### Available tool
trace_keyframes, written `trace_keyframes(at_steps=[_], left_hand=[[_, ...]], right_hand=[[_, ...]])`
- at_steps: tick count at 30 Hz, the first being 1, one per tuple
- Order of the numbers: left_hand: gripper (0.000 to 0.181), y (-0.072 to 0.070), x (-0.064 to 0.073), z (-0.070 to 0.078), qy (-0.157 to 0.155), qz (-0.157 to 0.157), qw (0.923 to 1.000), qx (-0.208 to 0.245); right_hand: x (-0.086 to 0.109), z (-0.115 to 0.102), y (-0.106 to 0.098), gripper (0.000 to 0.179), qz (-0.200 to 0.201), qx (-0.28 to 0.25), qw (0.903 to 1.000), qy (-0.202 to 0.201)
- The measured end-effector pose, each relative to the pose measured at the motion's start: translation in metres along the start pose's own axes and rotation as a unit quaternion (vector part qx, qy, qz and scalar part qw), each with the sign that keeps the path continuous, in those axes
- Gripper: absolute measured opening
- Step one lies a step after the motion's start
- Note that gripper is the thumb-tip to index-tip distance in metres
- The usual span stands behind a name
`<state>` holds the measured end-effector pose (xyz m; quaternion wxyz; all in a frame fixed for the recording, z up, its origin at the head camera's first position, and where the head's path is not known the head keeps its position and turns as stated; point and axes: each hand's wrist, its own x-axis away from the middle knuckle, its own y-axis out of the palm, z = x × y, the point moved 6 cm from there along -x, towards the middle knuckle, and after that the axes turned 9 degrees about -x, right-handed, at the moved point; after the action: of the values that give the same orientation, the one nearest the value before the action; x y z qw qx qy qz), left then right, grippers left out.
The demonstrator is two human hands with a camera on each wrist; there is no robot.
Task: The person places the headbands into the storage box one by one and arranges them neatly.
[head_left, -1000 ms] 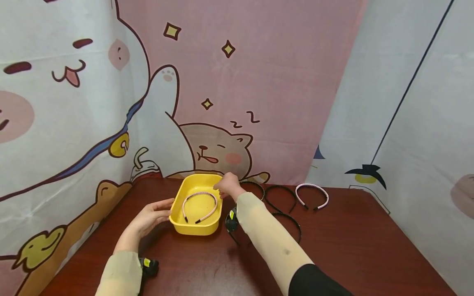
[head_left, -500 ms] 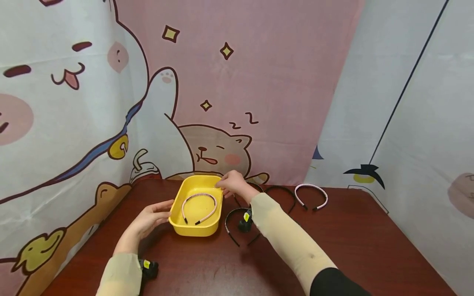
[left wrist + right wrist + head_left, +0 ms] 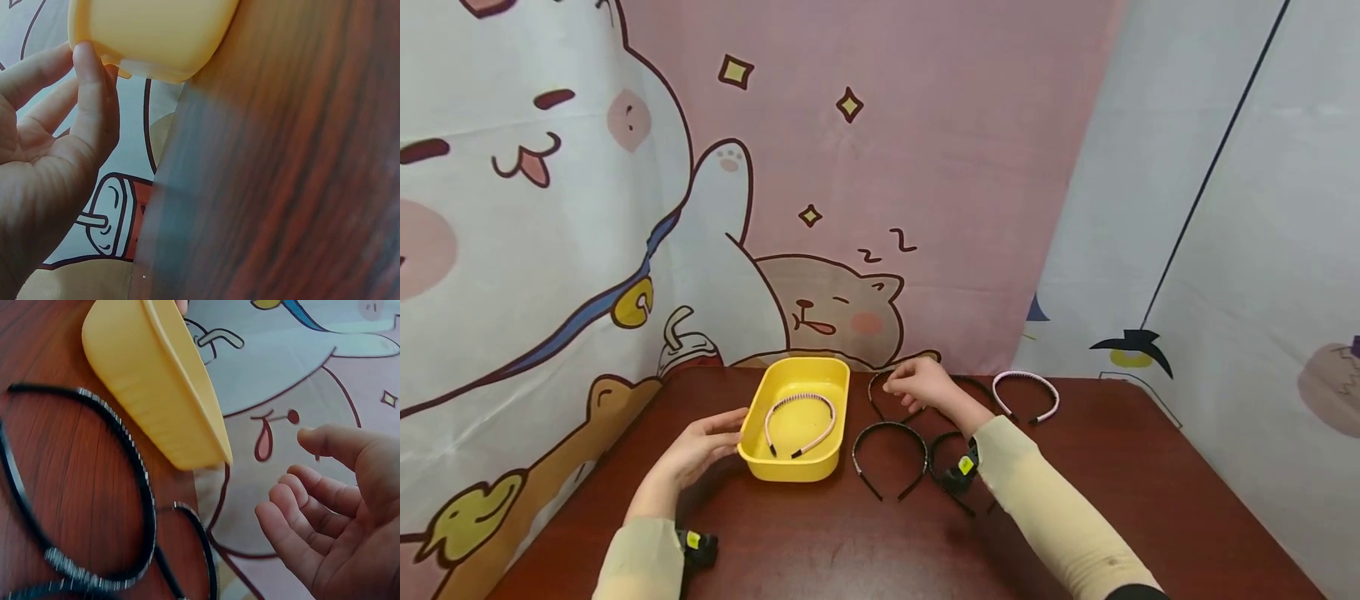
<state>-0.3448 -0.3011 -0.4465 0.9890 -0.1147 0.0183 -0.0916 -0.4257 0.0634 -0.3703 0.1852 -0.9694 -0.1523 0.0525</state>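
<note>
The left hand point(image 3: 694, 450) is touching a yellow tray point(image 3: 793, 471) with extended fingers. The right hand point(image 3: 925, 385) is hovering near black headbands point(image 3: 148, 506), fingers loosely parted.

Left fingers point(image 3: 727, 418) touch yellow tray point(image 3: 793, 472)

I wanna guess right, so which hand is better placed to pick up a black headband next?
Probably the right hand: it holds nothing and is nearer the black headbands. The left hand touches the yellow tray, on the side away from them.
</note>
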Motion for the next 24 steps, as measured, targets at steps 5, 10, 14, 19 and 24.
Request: trace_keyframes(at_steps=[5,10,14,19,24], left_hand=[[0.061,-0.001,0.0,-0.001,-0.005,0.009,0.9999,0.011],[0.06,0.0,0.0,-0.002,-0.004,0.006,1.0,0.005],[0.06,0.0,0.001,-0.003,-0.004,0.004,1.0,0.004],[0.058,0.0,0.002,-0.003,-0.004,0.006,1.0,0.005],[0.058,0.0,0.001,-0.001,-0.003,0.004,1.0,0.004]], right_hand=[[0.015,0.018,-0.023,0.021,-0.006,-0.032,0.9994,-0.01],[0.031,0.041,-0.048,0.024,-0.005,-0.033,0.9994,-0.008],[0.043,0.06,-0.071,0.03,0.01,-0.057,0.9981,0.02],[0.055,0.082,-0.099,0.036,0.021,-0.104,0.9935,0.042],[0.068,0.098,-0.119,0.038,0.031,-0.137,0.9884,0.058]])
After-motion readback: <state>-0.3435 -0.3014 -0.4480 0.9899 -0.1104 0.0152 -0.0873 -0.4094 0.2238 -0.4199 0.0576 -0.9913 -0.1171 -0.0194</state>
